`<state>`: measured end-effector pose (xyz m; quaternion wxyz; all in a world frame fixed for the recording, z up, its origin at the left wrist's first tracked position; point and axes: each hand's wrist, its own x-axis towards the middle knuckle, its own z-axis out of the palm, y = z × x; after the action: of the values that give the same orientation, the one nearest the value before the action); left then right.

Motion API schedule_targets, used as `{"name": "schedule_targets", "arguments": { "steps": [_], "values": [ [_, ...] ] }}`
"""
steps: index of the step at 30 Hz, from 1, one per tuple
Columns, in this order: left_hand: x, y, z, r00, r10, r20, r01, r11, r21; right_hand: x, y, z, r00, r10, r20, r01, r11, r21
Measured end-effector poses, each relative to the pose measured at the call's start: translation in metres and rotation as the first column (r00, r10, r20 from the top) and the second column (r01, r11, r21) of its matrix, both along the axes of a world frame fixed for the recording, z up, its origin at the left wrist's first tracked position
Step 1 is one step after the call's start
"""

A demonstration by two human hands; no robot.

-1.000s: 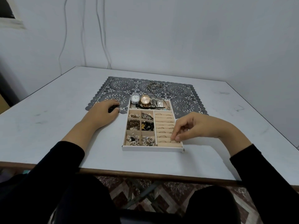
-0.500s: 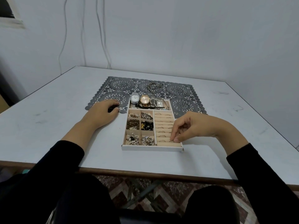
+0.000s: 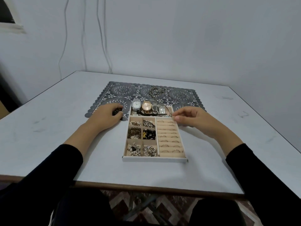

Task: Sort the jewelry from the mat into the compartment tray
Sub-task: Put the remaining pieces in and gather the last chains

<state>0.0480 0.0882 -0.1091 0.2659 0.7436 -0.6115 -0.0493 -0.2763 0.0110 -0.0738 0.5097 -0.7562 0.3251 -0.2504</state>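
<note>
While my left grip (image 3: 105,117) clasps a dark piece (image 3: 117,111), the chain (image 3: 155,92) lies past my right grip (image 3: 190,118), whose pinch I cannot read.

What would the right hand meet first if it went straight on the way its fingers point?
Likely the small rectangular watch in the tray's far compartment; the right hand points left at it, though depth is unclear.

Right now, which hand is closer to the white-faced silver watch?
Left. The left hand, holding a small dark piece, sits just left of the silver watch; the right hand is at the far right corner of the tray.
</note>
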Motion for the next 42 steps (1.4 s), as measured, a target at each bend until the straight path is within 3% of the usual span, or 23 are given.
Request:
{"name": "schedule_targets", "arguments": {
  "steps": [2,5,9,20,24,34,39,42],
  "values": [
    [0.002,-0.010,0.001,1.000,0.001,-0.020,-0.001,1.000,-0.001,0.011,-0.015,-0.005,0.987,-0.158,-0.011,0.157,0.985,-0.069],
    [0.005,-0.029,0.005,0.999,0.004,-0.049,-0.004,1.000,-0.001,0.023,-0.044,-0.012,0.913,-0.408,0.019,0.402,0.889,-0.218],
    [0.010,-0.055,0.006,1.000,-0.005,-0.022,0.006,0.999,0.034,0.036,-0.075,-0.018,0.886,-0.461,-0.054,0.426,0.853,-0.301],
    [0.021,-0.130,0.007,0.982,-0.182,0.055,0.171,0.972,0.162,0.088,-0.141,-0.028,0.870,-0.331,-0.366,0.094,0.840,-0.535],
    [0.022,-0.155,0.005,0.972,-0.221,0.080,0.205,0.963,0.178,0.103,-0.163,-0.028,0.853,-0.326,-0.407,0.040,0.819,-0.572],
    [0.009,-0.190,0.007,0.907,-0.413,0.086,0.399,0.906,0.142,0.112,-0.182,-0.026,0.911,-0.268,-0.314,0.027,0.799,-0.601],
    [0.010,-0.188,0.007,0.891,-0.446,0.083,0.436,0.893,0.114,0.109,-0.177,-0.026,0.974,-0.176,-0.140,0.086,0.867,-0.491],
    [0.011,-0.187,0.007,0.892,-0.441,0.100,0.430,0.896,0.108,0.111,-0.170,-0.026,0.987,-0.090,-0.134,0.024,0.902,-0.430]
  ]
}}
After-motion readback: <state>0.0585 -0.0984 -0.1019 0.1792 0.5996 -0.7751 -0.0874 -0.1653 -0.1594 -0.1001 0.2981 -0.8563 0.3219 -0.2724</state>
